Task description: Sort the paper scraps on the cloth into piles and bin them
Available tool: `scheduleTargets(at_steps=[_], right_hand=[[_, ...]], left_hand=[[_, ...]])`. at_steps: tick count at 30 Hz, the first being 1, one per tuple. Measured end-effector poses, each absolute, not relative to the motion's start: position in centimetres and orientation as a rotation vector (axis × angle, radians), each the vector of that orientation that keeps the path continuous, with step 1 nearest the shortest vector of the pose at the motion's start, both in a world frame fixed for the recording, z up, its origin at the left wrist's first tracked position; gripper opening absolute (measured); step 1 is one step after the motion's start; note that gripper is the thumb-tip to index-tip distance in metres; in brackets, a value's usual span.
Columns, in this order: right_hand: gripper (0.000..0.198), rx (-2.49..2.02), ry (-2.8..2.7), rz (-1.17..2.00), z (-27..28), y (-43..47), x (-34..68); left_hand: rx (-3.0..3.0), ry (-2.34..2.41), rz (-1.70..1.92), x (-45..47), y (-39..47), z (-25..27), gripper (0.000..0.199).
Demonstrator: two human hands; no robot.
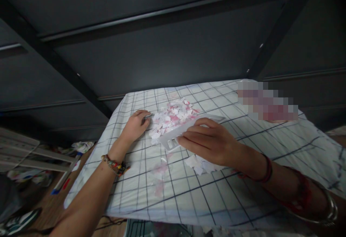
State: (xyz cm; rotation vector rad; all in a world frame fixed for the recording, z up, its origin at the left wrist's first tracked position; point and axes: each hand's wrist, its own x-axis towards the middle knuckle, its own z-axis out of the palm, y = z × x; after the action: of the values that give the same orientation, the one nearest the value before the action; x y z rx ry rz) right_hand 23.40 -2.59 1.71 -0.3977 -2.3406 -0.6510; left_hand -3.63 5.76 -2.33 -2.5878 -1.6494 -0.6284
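Observation:
My right hand (209, 139) grips a flat, pale strip (168, 140) with cut-out slots at its left end; its exact kind I cannot tell. The strip lies slantwise along the front edge of a heap of small white and pink paper scraps (175, 114). To the left of that heap, my left hand (135, 124) rests on the checked cloth, fingers stretched out and thumb apart, holding nothing. A smaller group of white scraps (198, 165) lies below my right hand, which partly hides it. Pink pieces (160, 170) sit nearer the front edge.
A white checked cloth (140, 201) covers the table. At the back right lies a blurred-out reddish object (266, 101). Dark panels (167, 53) rise behind the table. A pale frame (54, 165) stands at the left, above a shoe (21, 222) on the floor.

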Motion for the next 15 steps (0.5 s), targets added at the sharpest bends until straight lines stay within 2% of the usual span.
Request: scheduleTargets(at_steps=[15], right_hand=[[0.017,-0.421,-2.343,-0.688,1.79,-2.36,23.13]], left_hand=[[-2.611,-1.655,-0.617,-3.56,5.79,-2.37,0.035]])
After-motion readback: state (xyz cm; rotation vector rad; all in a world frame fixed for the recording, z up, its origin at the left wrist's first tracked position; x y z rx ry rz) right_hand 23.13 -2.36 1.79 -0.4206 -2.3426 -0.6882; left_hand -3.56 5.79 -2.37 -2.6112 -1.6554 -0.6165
